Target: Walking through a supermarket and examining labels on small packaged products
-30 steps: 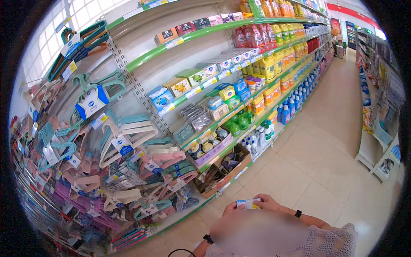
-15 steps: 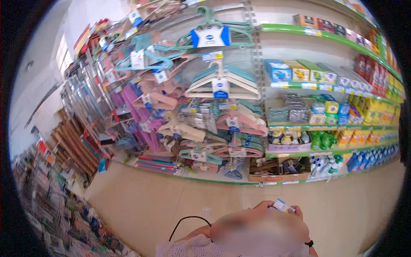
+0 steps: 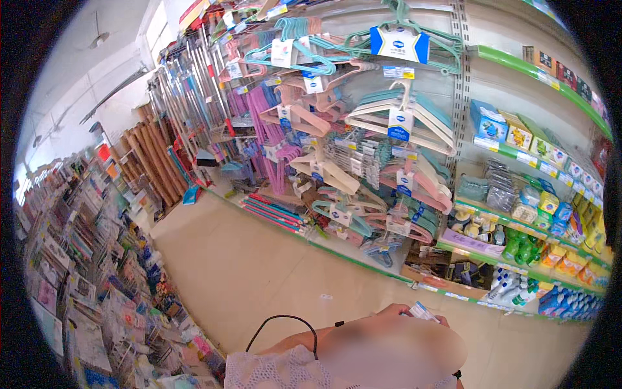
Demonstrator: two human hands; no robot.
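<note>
Close to my body, low in the view, a small flat white and blue card or packet (image 3: 424, 312) sits between my hands. My left hand (image 3: 394, 310) has its fingers curled at the item's left side. On the other side, a little of my right hand (image 3: 443, 320) shows, its fingers bent against the right edge. A blurred patch hides most of both hands. Beyond them, on the wall rack, hang white and teal clothes hangers (image 3: 405, 123) and pink hangers (image 3: 421, 188), out of reach of my hands.
Shelves with green edges (image 3: 518, 68) hold boxes and bottles at right. A cardboard box (image 3: 447, 282) stands on the lowest shelf. Packed goods (image 3: 84, 285) line the left side. Rolled brown mats (image 3: 152, 159) and poles stand at the far left. Tan floor (image 3: 246, 259) runs between.
The view has turned left, so the racks and shelves appear shifted right and tilted. More of the left-hand goods shows. My hands stay together at the small card or packet.
</note>
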